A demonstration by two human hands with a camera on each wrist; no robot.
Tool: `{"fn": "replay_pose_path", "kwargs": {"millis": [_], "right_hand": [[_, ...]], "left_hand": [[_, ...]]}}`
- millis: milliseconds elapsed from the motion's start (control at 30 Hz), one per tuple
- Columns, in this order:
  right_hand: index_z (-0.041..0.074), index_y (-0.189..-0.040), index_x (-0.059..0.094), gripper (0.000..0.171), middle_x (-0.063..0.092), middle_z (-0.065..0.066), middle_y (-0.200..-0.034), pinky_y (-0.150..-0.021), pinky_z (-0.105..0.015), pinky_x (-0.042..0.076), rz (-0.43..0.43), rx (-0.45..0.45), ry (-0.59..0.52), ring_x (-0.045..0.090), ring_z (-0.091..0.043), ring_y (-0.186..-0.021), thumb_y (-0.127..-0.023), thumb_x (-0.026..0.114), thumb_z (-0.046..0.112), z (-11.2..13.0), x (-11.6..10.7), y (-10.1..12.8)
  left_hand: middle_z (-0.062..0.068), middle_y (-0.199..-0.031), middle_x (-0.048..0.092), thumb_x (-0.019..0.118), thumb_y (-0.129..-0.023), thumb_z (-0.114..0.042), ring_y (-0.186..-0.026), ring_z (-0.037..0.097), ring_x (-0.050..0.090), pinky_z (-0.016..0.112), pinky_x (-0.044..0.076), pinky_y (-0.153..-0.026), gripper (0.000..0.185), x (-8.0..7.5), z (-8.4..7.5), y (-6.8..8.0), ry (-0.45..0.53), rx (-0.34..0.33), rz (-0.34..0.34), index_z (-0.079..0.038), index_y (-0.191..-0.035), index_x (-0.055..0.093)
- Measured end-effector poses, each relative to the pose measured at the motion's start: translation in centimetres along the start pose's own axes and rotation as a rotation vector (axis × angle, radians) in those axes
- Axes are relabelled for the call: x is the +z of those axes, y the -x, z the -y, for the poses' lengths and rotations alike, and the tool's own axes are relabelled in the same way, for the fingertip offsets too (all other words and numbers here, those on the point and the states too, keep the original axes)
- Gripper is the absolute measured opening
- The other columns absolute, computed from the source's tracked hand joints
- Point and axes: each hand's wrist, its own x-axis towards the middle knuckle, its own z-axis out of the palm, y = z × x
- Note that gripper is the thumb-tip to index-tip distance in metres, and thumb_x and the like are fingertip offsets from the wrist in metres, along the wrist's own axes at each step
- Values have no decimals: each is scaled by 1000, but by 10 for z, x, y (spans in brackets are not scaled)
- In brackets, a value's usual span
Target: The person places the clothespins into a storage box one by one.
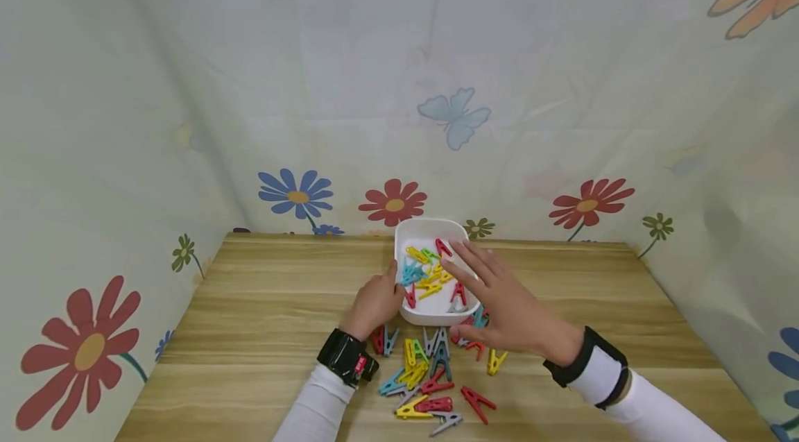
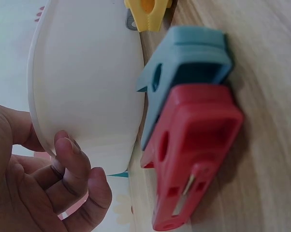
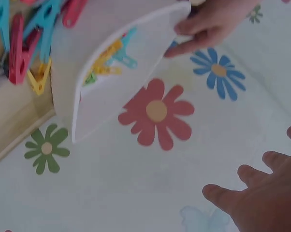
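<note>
A white plastic bin [image 1: 437, 318] stands near the back of the wooden table, with several red, yellow, blue, green and grey clothespins inside. My left hand [image 1: 374, 300] pinches its left rim; in the left wrist view, the curled fingers [image 2: 74, 166] lie against the bin's outer wall [image 2: 87, 72]. My right hand [image 1: 514, 303] is spread over the bin's right side and holds nothing, its fingers straight and apart in the right wrist view. Just below the left hand in its wrist view lie a blue clothespin [image 2: 196, 46] and a red clothespin [image 2: 203, 130].
Loose clothespins, among them a yellow clothespin [image 1: 412, 409] and a red clothespin [image 1: 478, 404], lie scattered on the table [image 1: 250, 345] in front of the bin. A flower-printed cloth [image 1: 349, 81] hangs behind the table and along both sides.
</note>
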Motion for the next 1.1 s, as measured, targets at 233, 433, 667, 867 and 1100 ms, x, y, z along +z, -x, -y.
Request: {"fn": "replay_pose_path", "kwargs": {"millis": [233, 433, 667, 867, 1100], "right_hand": [[30, -155, 28, 87, 18, -1, -165, -111, -57, 34, 136, 3, -1, 23, -29, -149, -84, 64, 63, 24, 18, 28], [34, -153, 32, 77, 29, 1, -161, -105, -50, 44, 273, -21, -28, 38, -23, -142, -87, 66, 55, 37, 32, 41], [30, -151, 38, 74, 36, -5, -158, -103, -53, 45, 471, -23, -64, 43, -32, -140, -87, 69, 48, 39, 52, 53], [31, -149, 40, 69, 38, -5, -157, -104, -57, 43, 517, 38, -95, 42, -34, -140, -88, 68, 46, 37, 61, 58], [30, -144, 48, 56, 48, -5, -148, -97, -50, 50, 510, 48, -73, 56, -28, -126, -91, 66, 36, 35, 69, 60]], "left_hand": [[3, -60, 47, 48, -100, -23, -47, 18, 47, 29, 37, -45, 61, 0, 0, 1, 0, 4, 0, 1, -152, 30], [3, -62, 47, 48, -100, -24, -47, 18, 47, 28, 37, -45, 61, 0, 1, 0, 13, -13, 5, 0, -153, 30], [3, -63, 46, 46, -101, -27, -48, 18, 47, 28, 37, -46, 61, 1, 2, 0, 8, -36, 25, -3, -154, 27], [4, -63, 46, 46, -101, -27, -48, 18, 48, 28, 38, -46, 62, 1, 2, 0, 13, -38, 27, -3, -154, 27], [4, -64, 47, 47, -101, -27, -49, 19, 48, 28, 38, -47, 62, 1, 0, -1, 13, -34, 22, -2, -154, 27]]}}
